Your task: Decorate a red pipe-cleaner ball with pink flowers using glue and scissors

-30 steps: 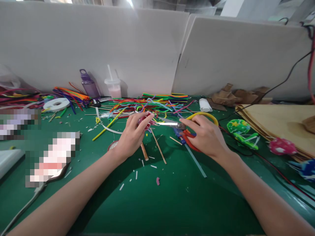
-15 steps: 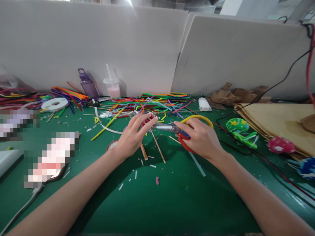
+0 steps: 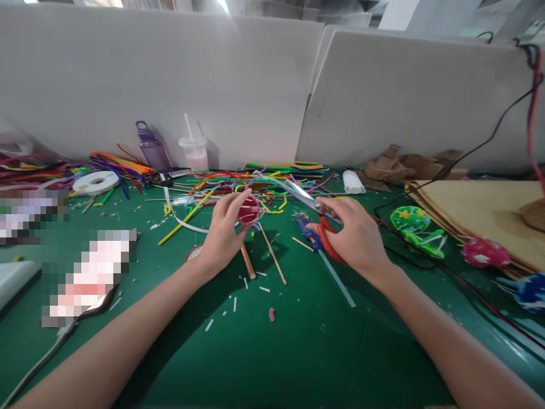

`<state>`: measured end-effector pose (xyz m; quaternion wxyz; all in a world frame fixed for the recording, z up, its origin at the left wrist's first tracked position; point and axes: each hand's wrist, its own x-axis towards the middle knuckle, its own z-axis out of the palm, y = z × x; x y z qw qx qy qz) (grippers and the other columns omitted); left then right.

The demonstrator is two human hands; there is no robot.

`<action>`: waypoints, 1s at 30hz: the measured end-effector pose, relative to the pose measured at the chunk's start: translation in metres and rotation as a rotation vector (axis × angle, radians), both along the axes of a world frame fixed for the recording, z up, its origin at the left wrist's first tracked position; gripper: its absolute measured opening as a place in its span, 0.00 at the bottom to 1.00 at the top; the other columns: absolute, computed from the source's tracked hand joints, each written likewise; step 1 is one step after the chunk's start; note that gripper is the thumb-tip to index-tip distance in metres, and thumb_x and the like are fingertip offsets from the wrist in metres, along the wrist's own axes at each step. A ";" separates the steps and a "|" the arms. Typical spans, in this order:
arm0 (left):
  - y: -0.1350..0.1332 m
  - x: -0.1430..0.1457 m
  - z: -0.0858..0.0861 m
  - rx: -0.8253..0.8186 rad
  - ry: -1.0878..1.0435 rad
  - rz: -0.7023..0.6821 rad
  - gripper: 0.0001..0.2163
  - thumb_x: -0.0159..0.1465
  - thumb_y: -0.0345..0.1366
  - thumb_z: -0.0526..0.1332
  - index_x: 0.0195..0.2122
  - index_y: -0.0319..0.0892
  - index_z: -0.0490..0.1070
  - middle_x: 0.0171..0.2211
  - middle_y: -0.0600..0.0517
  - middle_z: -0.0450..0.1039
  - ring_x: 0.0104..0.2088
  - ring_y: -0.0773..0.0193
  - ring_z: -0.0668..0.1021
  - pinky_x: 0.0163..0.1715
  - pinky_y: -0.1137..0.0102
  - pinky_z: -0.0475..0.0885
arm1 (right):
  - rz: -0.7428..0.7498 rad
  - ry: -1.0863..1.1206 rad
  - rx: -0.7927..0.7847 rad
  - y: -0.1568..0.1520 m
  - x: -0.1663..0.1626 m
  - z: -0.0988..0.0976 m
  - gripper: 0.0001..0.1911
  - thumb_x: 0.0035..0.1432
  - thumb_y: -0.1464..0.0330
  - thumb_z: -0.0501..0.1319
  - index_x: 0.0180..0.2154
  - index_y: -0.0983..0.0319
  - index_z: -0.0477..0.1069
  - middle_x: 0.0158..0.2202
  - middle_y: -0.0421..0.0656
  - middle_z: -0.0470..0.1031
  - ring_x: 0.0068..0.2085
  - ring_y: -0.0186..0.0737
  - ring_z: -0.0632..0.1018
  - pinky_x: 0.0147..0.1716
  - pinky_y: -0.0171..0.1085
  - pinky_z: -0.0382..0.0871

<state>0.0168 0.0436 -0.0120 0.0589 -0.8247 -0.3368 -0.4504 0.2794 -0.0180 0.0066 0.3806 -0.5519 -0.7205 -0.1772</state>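
Observation:
My left hand (image 3: 225, 236), its fingers curled, holds a small round pink craft piece (image 3: 249, 210) with pale stripes. Part of that piece is hidden behind the fingers. In my right hand (image 3: 351, 230) is a pair of scissors (image 3: 327, 230) with red handles, blades pointing up and to the left, apart from the pink piece. Just under the scissors a blue glue gun (image 3: 307, 230) lies on the green table, with a clear glue stick (image 3: 338, 279) running out toward me. Below my left hand are a brown stick (image 3: 247, 262) and a thin wooden skewer (image 3: 273, 254).
Colourful pipe cleaners (image 3: 272, 182) are heaped along the back, near a drink cup (image 3: 195, 152) and a purple bottle (image 3: 153, 149). A white tape roll (image 3: 80, 183) lies left. Green craft pieces (image 3: 413, 218), a pink ball (image 3: 484, 251) and brown paper (image 3: 468, 199) are right.
The scissors have swung away from the pink piece, their blades turning from level to slanting upward. My left hand has shifted slightly left, and more of the pink piece shows.

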 end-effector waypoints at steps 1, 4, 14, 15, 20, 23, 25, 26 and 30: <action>0.001 0.000 0.000 -0.038 -0.032 -0.001 0.35 0.58 0.27 0.64 0.64 0.50 0.53 0.56 0.44 0.64 0.56 0.53 0.69 0.54 0.54 0.69 | 0.021 0.054 -0.017 0.002 0.001 -0.001 0.24 0.57 0.55 0.62 0.50 0.62 0.72 0.35 0.48 0.74 0.35 0.46 0.75 0.33 0.41 0.68; 0.003 0.001 0.000 -0.147 -0.112 -0.072 0.36 0.56 0.29 0.67 0.64 0.49 0.54 0.55 0.44 0.66 0.54 0.54 0.71 0.51 0.56 0.72 | 0.068 0.240 -0.114 0.008 0.004 -0.004 0.27 0.54 0.50 0.63 0.47 0.62 0.73 0.33 0.47 0.74 0.31 0.45 0.74 0.32 0.43 0.68; -0.013 0.008 0.005 -0.107 -0.105 -0.267 0.33 0.58 0.31 0.66 0.63 0.47 0.56 0.56 0.43 0.66 0.57 0.56 0.70 0.53 0.59 0.72 | 0.408 1.144 -0.679 0.008 -0.012 0.000 0.28 0.44 0.51 0.69 0.43 0.61 0.70 0.23 0.35 0.68 0.21 0.31 0.68 0.20 0.32 0.62; -0.016 0.010 0.007 -0.043 -0.096 -0.267 0.32 0.58 0.31 0.66 0.62 0.47 0.57 0.55 0.43 0.67 0.56 0.56 0.71 0.52 0.59 0.72 | 0.422 1.165 -0.681 0.007 -0.013 0.001 0.27 0.45 0.52 0.69 0.42 0.62 0.70 0.23 0.35 0.68 0.21 0.30 0.68 0.19 0.32 0.62; -0.028 0.012 0.014 0.231 -0.015 -0.292 0.33 0.57 0.26 0.66 0.63 0.49 0.56 0.53 0.45 0.69 0.52 0.57 0.73 0.51 0.60 0.72 | 0.451 1.144 -0.643 0.005 -0.013 0.003 0.24 0.46 0.57 0.69 0.43 0.62 0.70 0.24 0.35 0.69 0.21 0.29 0.69 0.19 0.31 0.63; -0.027 0.011 0.014 0.285 0.027 -0.285 0.33 0.57 0.24 0.64 0.63 0.48 0.56 0.53 0.43 0.68 0.52 0.57 0.73 0.50 0.60 0.72 | 0.450 1.103 -0.581 -0.001 -0.015 0.009 0.23 0.45 0.60 0.70 0.42 0.61 0.70 0.24 0.34 0.69 0.21 0.29 0.68 0.20 0.32 0.64; -0.024 0.010 0.013 0.322 0.058 -0.270 0.34 0.58 0.23 0.63 0.63 0.48 0.55 0.52 0.43 0.68 0.52 0.56 0.72 0.50 0.60 0.72 | 0.471 1.099 -0.568 -0.006 -0.019 0.014 0.23 0.43 0.61 0.71 0.41 0.61 0.71 0.24 0.34 0.69 0.21 0.29 0.69 0.20 0.32 0.64; -0.024 0.010 0.012 0.336 0.073 -0.260 0.34 0.58 0.23 0.63 0.64 0.48 0.54 0.52 0.43 0.68 0.52 0.56 0.72 0.50 0.59 0.71 | 0.491 1.107 -0.581 -0.009 -0.022 0.016 0.23 0.43 0.61 0.71 0.41 0.61 0.71 0.24 0.34 0.69 0.21 0.30 0.69 0.20 0.32 0.65; -0.023 0.011 0.008 0.338 0.103 -0.224 0.34 0.59 0.23 0.62 0.65 0.48 0.53 0.53 0.43 0.68 0.52 0.56 0.71 0.51 0.59 0.70 | 0.572 1.162 -0.696 -0.015 -0.036 0.016 0.23 0.42 0.62 0.71 0.42 0.60 0.70 0.27 0.37 0.72 0.25 0.33 0.73 0.21 0.33 0.67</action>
